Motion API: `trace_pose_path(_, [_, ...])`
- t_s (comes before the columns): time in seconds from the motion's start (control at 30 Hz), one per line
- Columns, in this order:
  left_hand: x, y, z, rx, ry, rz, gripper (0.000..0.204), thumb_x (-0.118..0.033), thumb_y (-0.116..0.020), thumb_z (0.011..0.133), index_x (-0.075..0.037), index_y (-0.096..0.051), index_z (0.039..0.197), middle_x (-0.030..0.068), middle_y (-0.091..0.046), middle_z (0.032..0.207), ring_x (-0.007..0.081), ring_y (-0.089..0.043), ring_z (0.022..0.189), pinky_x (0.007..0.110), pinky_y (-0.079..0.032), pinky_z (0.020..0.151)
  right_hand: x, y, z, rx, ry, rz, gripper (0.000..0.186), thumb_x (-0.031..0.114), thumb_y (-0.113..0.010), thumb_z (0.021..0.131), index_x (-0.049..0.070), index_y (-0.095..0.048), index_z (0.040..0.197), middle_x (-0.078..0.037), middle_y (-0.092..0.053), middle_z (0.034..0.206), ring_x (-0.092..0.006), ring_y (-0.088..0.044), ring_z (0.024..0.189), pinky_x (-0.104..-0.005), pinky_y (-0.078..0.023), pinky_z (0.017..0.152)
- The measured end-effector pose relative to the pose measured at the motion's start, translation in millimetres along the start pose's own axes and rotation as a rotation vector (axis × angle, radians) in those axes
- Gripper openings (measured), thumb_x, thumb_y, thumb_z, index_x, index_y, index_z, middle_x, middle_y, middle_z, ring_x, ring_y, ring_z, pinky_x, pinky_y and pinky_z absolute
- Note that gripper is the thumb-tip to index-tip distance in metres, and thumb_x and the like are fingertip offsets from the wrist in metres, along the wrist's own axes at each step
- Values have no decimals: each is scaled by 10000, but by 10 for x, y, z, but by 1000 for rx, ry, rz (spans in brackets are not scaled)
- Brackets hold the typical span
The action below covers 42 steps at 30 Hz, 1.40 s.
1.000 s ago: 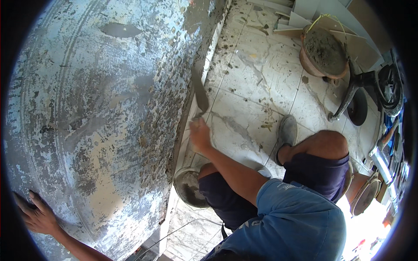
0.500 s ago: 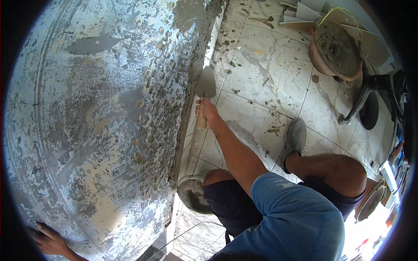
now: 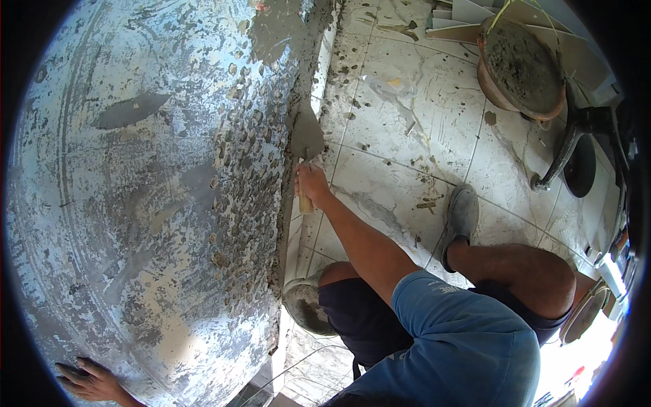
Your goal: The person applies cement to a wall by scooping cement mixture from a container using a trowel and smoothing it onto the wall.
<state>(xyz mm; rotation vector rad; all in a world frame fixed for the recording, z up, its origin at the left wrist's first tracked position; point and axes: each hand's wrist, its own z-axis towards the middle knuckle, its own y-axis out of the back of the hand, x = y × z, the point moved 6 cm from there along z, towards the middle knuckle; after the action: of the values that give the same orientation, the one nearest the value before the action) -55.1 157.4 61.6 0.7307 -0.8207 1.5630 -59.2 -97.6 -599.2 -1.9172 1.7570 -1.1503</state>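
My right hand is wrapped round the wooden handle of a trowel. The grey pointed blade lies along the lower edge of the chipped wall, where it meets the floor. Pits and patches of grey mortar cover that wall, densest close to the blade. Down at the lower left, my left hand rests on the wall with its fingers spread and nothing in it. Part of the trowel's handle is hidden by my right fingers.
A basin of wet mortar stands at the far right beside leaning boards. Near my knee sits a smaller bucket. Mortar crumbs litter the tiled floor. A black metal stand is at the right.
The trowel and my right hand have shifted left and slightly down, bringing the blade against the wall's base. My left hand still lies on the wall.
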Motion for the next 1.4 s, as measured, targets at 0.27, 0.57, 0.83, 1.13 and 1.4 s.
trace_pose_path(0.27, [132,-158,-73,9,-16,4,597,-577,-365,907,-200,-440,1363,234,-406,1357,370,-425,1223,473,-328,1001,-30,221,-336,124,33,-102,173,198,-509,902,25,-521,893,-48,-493,654,-138,-485,474,-305,-416,437])
trace_pose_path(0.57, [142,-106,-28,7,-4,-2,599,-584,-369,902,-206,-441,1361,221,-402,1367,358,-411,1238,471,-318,1012,885,508,-1285,45,256,196,223,174,-494,899,17,-527,1055,-57,-507,692,-129,-502,524,-288,-432,480])
trace_pose_path(0.83, [-100,-119,52,-21,19,-88,581,-565,-396,902,-206,-449,1357,209,-410,1366,346,-410,1242,462,-310,1019,581,568,-16,-545,883,-916,262,163,-523,881,-59,-501,1019,-222,-548,707,-364,-564,665,-404,-451,594])
trace_pose_path(1.13, [193,-124,-35,58,63,6,591,-589,-394,890,-221,-466,1347,187,-431,1362,340,-428,1234,471,-329,1000,1114,160,-1799,-275,747,-939,348,246,-544,858,-72,-509,994,-305,-570,749,-472,-575,730,-489,-455,628])
trace_pose_path(1.4, [-75,-38,119,21,205,-116,658,-667,-377,852,-264,-425,1370,198,-371,1397,356,-349,1289,542,-255,1026,2192,716,-1005,-400,527,-609,293,257,-534,881,-35,-530,860,-178,-574,662,-301,-571,572,-392,-457,536])
